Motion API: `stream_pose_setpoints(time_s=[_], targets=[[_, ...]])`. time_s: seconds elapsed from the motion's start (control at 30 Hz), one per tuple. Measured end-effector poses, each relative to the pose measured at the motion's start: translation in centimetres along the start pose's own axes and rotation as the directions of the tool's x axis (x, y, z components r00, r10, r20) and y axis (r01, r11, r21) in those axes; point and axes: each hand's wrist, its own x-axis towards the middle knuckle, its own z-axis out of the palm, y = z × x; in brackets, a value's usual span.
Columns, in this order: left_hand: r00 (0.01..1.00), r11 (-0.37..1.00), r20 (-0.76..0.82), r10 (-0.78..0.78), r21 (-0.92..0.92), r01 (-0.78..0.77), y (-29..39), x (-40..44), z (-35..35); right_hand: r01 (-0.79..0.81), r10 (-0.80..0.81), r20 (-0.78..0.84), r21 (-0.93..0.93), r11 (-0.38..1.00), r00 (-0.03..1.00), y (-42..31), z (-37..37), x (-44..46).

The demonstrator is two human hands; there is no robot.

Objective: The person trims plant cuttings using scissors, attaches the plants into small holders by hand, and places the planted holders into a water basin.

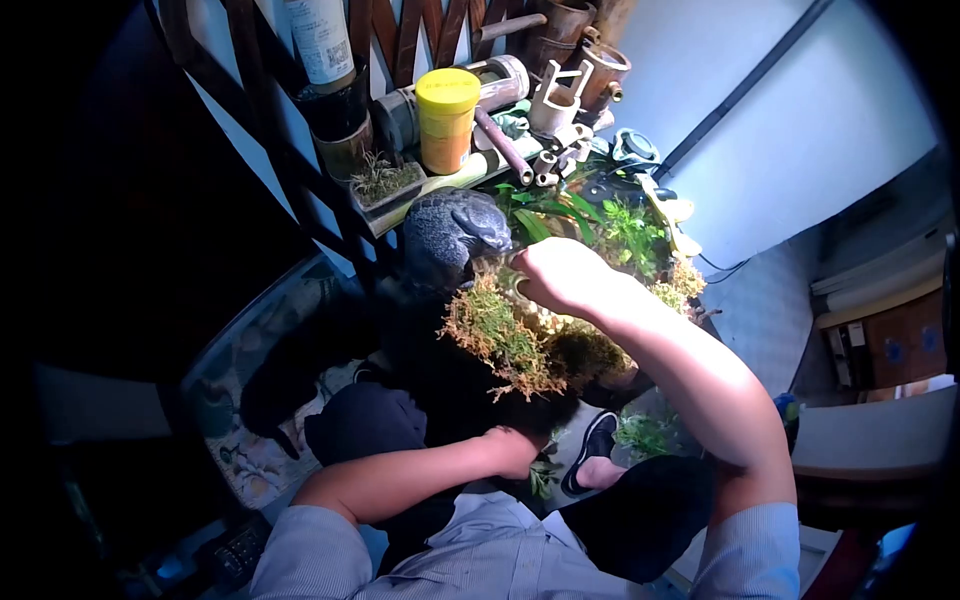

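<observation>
My right hand [562, 277] reaches over a planted water garden, fingers curled in a pinch at the pale gravel; whatever they hold is hidden. Just left of them sits a dark, speckled stone animal figure [440, 235]. Below the hand spreads a clump of green and orange-tipped moss [495, 325]. My left hand [512, 452] is low between my knees, under the clump's shadowed edge. Its fingers are mostly hidden. A green leafy sprig [543, 478] shows right beside it; I cannot tell whether the hand grips it.
A yellow-lidded jar [447, 120] stands behind the figure, near bamboo tubes and cups [560, 100]. A white bottle [320, 45] stands at the upper left before a wooden lattice. Leafy plants [632, 235] grow at the right. More greenery [645, 435] lies near my shoe [592, 452].
</observation>
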Motion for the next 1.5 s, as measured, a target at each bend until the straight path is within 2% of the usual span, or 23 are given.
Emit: stream_pose_setpoints(time_s=[0.17, 0.3, 0.4, 0.43, 0.57, 0.7, 0.73, 0.8, 0.83, 0.87, 0.93, 1.0, 1.07, 1.1, 1.17, 1.2, 1.3, 1.33, 1.4, 1.5], targets=[[1.0, 0.998, -0.009, -0.013, -0.054, 0.012, 0.6, -1.3, -1.3, -0.069, 0.062, 0.192, 0.028, 0.997, 0.979, 0.3, 2.4, 3.7], [1.0, 0.999, -0.029, 0.009, -0.039, -0.01, 0.3, -1.0, -0.6, -0.1, 0.106, 0.1, -0.061, 0.993, 0.989, -0.5, 1.9, 4.1], [0.999, 0.999, 0.013, 0.044, 0.01, -0.044, 0.6, -1.2, -0.9, -0.175, 0.172, 0.152, 0.001, 0.985, 0.973, 0.0, 1.5, 4.0], [0.998, 0.998, 0.009, 0.057, -0.001, -0.057, 0.6, -1.4, -1.2, -0.095, 0.098, 0.079, -0.039, 0.995, 0.992, 0.3, 1.6, 3.7], [0.997, 0.997, -0.029, 0.069, -0.021, -0.069, 1.2, -2.6, -2.6, -0.049, 0.057, 0.092, -0.089, 0.995, 0.994, 1.6, 0.8, 2.3], [0.997, 0.998, -0.055, 0.057, -0.03, -0.059, 1.5, -2.7, -2.2, -0.157, 0.166, 0.11, -0.081, 0.984, 0.98, 2.8, 0.4, 1.1], [0.997, 0.997, -0.055, 0.059, -0.037, -0.061, 1.5, -2.6, -2.0, -0.14, 0.137, 0.104, 0.023, 0.99, 0.985, 2.6, -0.9, 0.3], [0.997, 0.997, -0.058, 0.059, -0.045, -0.061, 1.2, -2.1, -1.6, -0.192, 0.18, 0.105, 0.124, 0.973, 0.978, 2.9, -2.1, -0.5], [0.998, 0.998, -0.039, 0.057, -0.025, -0.058, 1.1, -1.6, -1.2, -0.117, 0.129, -0.019, 0.298, 0.947, 0.991, 3.8, -1.9, -1.4], [0.998, 0.998, -0.02, 0.056, -0.004, -0.056, 1.1, -1.4, -1.2, -0.132, 0.106, 0.088, 0.375, 0.917, 0.99, 4.4, -2.9, -2.0], [0.999, 0.999, -0.017, 0.049, -0.016, -0.05, 1.3, -1.6, -1.6, -0.301, 0.242, 0.182, 0.644, 0.704, 0.953, 4.3, -4.4, -3.5], [0.999, 0.999, -0.013, 0.048, -0.025, -0.048, 1.4, -1.6, -1.8, -0.357, 0.248, 0.262, 0.769, 0.53, 0.933, 4.4, -5.8, -5.3], [0.998, 0.998, -0.033, 0.062, -0.018, -0.063, 1.3, -1.6, -1.7, -0.361, 0.256, 0.271, 0.825, 0.434, 0.928, 5.1, -6.3, -6.7], [0.997, 0.998, -0.033, 0.067, -0.014, -0.067, 1.3, -1.5, -1.6, -0.362, 0.262, 0.269, 0.825, 0.434, 0.927, 5.3, -6.4, -7.3], [0.998, 0.998, -0.038, 0.056, -0.03, -0.058, 1.3, -1.5, -1.6, -0.293, 0.267, 0.207, 0.893, 0.341, 0.941, 5.4, -6.7, -8.4], [0.997, 0.998, -0.039, 0.062, -0.025, -0.063, 1.2, -1.2, -1.3, -0.294, 0.274, 0.204, 0.892, 0.343, 0.94, 5.6, -6.5, -8.9], [0.999, 0.999, -0.026, 0.039, -0.002, -0.039, 1.1, -0.8, -0.9, -0.119, 0.306, 0.123, 0.992, -0.03, 0.944, 5.9, -6.2, -10.1], [0.999, 0.999, -0.027, 0.047, -0.011, -0.047, 1.1, -0.9, -1.1, -0.116, 0.311, 0.117, 0.993, -0.024, 0.943, 6.3, -6.2, -10.4], [0.998, 0.998, -0.031, 0.062, -0.013, -0.062, 1.1, -1.0, -1.2, -0.103, 0.357, 0.196, 0.959, -0.264, 0.913, 7.2, -5.8, -11.1], [0.999, 0.999, -0.015, 0.031, 0.012, -0.031, 1.2, -1.1, -1.5, -0.011, 0.389, 0.134, 0.953, -0.303, 0.912, 7.0, -5.8, -11.9]])
